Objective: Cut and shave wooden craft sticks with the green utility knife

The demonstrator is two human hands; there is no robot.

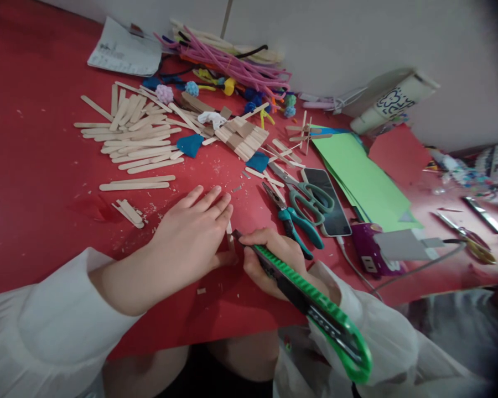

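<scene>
My right hand [280, 254] grips a green and black utility knife [336, 326], its handle slanting back toward me and its tip at a small wooden craft stick [229, 235]. My left hand [186, 235] lies flat on the table just left of the stick, fingers stretched out and thumb beside the stick's near end. Part of the stick is hidden by this hand. Wood crumbs and a small cut piece [201, 291] lie around. A few short stick pieces [129, 213] rest left of my left hand.
Many craft sticks [136, 132] are piled at the back left of the red table [33, 182]. Pipe cleaners [232, 63] lie along the wall. Pliers [294, 221], scissors [311, 202], a phone [334, 207] and green paper [369, 177] are on the right.
</scene>
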